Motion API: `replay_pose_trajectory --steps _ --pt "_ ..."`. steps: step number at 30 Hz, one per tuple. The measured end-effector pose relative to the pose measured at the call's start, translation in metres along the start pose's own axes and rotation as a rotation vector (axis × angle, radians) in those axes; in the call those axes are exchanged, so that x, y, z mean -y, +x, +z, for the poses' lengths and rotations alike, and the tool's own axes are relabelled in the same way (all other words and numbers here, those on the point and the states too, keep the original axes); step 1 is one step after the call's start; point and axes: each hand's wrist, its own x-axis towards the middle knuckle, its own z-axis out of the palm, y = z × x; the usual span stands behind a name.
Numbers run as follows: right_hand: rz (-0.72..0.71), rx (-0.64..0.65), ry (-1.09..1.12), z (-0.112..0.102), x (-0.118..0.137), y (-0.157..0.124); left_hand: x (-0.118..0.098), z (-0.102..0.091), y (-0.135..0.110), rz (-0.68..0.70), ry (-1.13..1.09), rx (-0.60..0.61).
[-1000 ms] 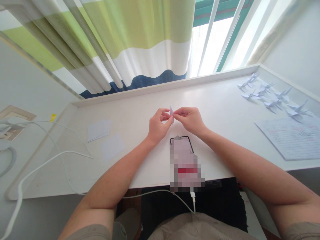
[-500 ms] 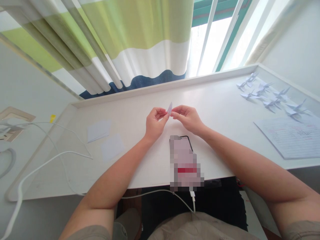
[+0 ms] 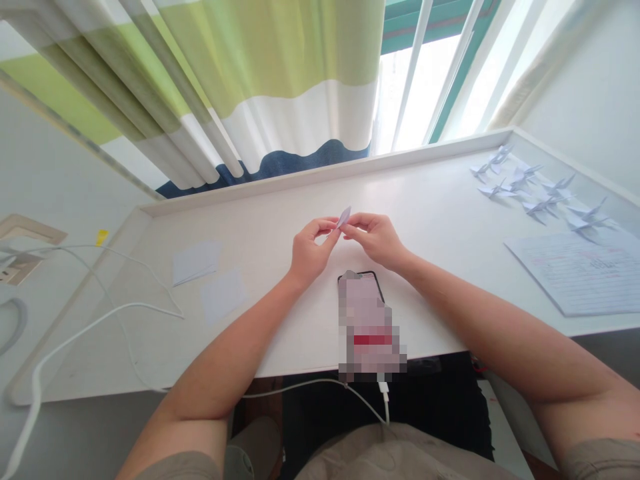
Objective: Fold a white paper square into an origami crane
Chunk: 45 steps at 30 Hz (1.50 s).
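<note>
A small folded piece of pale paper (image 3: 344, 216) is pinched between both my hands just above the white desk (image 3: 280, 313). My left hand (image 3: 311, 248) grips its lower left side with thumb and fingertips. My right hand (image 3: 376, 238) pinches it from the right, fingers curled. A phone (image 3: 369, 320) lies flat on the desk right below my hands, plugged into a white cable (image 3: 320, 385).
Two pale paper squares (image 3: 197, 261) lie at the left of the desk. Several folded paper cranes (image 3: 537, 189) stand at the far right, beside a lined sheet (image 3: 585, 273). White cables (image 3: 95, 320) trail over the left edge. A striped curtain (image 3: 240, 87) hangs behind.
The folded paper has tipped from upright to slanting right between my fingertips. My hands have stayed in the same place above the phone.
</note>
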Motion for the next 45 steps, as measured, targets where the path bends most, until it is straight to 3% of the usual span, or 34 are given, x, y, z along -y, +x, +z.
replay_pose_trajectory --steps 10,19,27,39,45 --pt "-0.003 -0.011 -0.023 -0.0011 0.0043 -0.0012 -0.0063 0.0000 0.0002 0.016 0.056 -0.043" --pt "-0.040 -0.048 -0.030 -0.0010 -0.0024 -0.0010 -0.0030 -0.0007 0.0018 0.023 0.023 -0.007" --pt "-0.044 -0.107 -0.040 0.0021 -0.0005 -0.0030 0.0011 0.0029 0.0038 -0.108 -0.101 -0.021" --pt "-0.112 -0.200 -0.087 0.0058 -0.0020 -0.0032 -0.0043 0.0029 0.0017 -0.073 -0.109 -0.058" --pt "-0.121 -0.180 -0.038 0.0058 -0.0032 -0.0014 -0.0013 0.0033 0.0026 -0.081 -0.150 -0.063"
